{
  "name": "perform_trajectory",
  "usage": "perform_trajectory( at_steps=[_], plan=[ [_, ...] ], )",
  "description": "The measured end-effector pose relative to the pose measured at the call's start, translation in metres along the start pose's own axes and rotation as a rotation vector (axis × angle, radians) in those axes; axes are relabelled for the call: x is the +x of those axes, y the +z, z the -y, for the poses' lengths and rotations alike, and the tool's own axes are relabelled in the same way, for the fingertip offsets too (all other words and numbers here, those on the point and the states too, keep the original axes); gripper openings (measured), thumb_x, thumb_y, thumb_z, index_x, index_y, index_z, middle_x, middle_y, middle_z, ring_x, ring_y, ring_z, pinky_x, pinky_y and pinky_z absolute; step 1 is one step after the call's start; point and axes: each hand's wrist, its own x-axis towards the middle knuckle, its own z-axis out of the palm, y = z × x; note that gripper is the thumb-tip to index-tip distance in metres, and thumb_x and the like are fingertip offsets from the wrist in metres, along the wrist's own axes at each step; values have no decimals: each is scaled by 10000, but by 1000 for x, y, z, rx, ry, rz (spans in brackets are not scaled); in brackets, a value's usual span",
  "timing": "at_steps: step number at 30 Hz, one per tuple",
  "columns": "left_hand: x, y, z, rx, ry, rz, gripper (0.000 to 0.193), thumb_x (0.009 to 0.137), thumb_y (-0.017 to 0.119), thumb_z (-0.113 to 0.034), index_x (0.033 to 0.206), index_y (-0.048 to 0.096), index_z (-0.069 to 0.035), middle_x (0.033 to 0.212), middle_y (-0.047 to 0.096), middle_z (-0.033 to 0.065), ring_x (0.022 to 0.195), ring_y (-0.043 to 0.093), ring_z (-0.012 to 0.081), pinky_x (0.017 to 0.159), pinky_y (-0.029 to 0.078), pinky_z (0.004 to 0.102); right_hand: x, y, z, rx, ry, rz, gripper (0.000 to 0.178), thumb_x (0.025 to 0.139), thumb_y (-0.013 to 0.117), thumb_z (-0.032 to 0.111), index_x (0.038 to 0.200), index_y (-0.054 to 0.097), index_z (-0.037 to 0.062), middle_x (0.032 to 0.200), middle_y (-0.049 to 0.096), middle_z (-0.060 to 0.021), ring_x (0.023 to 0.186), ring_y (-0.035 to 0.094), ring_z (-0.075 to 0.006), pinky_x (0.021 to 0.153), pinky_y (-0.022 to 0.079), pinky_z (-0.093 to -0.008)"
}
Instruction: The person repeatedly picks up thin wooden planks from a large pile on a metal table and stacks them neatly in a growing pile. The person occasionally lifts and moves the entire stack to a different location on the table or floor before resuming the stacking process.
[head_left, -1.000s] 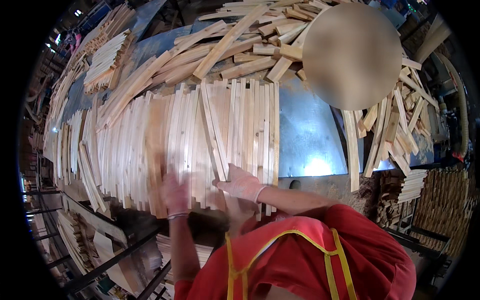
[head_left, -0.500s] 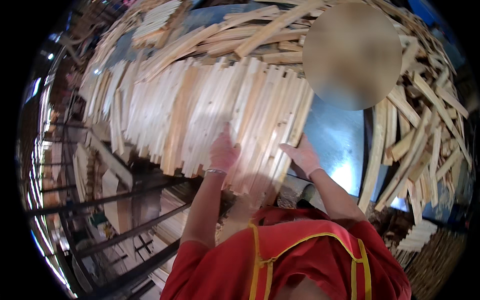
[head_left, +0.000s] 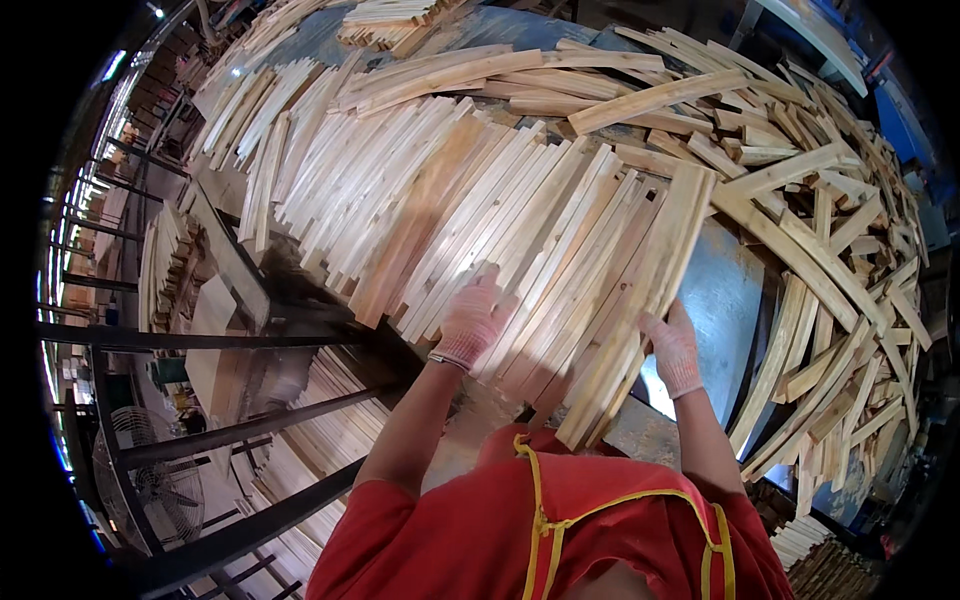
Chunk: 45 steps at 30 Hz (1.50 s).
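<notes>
Pale wooden strips lie side by side in a wide row. My left hand, in a light pinkish knit glove, rests on their near part with its fingers stretched out. At the row's right end, my gloved right hand grips the edge of a longer, yellowish wooden strip. The thumb shows on its upper side; the other fingers are partly hidden against the far side. This strip sits higher than its neighbours and slants toward my body. Darker gaps show between several strips left of it.
Curved wooden offcuts are heaped at the right, with more curved pieces behind the row. A bluish metal tabletop shows beside my right hand. Dark metal bars and a fan stand at the lower left.
The view has shifted. My right hand has moved right and down, and the strips at the right end are spread wider. A round blurred patch at the upper right is gone.
</notes>
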Motion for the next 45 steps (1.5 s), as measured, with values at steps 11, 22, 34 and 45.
perform_trajectory(
  at_steps=[11,22,34,45],
  plan=[
    [-13,-9,37,-1640,-139,506,649,1060,618,-402,1582,461,-50,1295,705,192,959,734,237,761,646,346,33,71,-22,36,29,5,519,889,743,169,1358,612,-11,1039,728,-94,822,680,-188,683,566,-354],
    [0,-4,90,-850,-269,287,485,1101,591,-371,1420,628,-8,1107,753,160,973,726,219,795,599,386,39,178,24,-216,170,163,680,870,791,250,1410,535,-75,929,700,-120,749,666,-186,644,571,-354],
    [8,-14,9,434,0,-49,1026,811,816,-438,1657,334,-116,1528,502,289,1320,604,406,1110,488,500,-36,8,-47,-509,-356,-244,747,932,783,180,1558,464,-74,1504,573,-210,1377,588,-314,1176,456,-410],
    [-53,64,-15,561,264,-315,826,898,747,-441,1594,455,-106,1559,530,159,1460,483,309,1185,395,526,-86,-316,-209,-1264,106,-498,759,976,666,389,1583,436,-6,1554,528,-244,1417,490,-462,1214,386,-488]
  ],
)
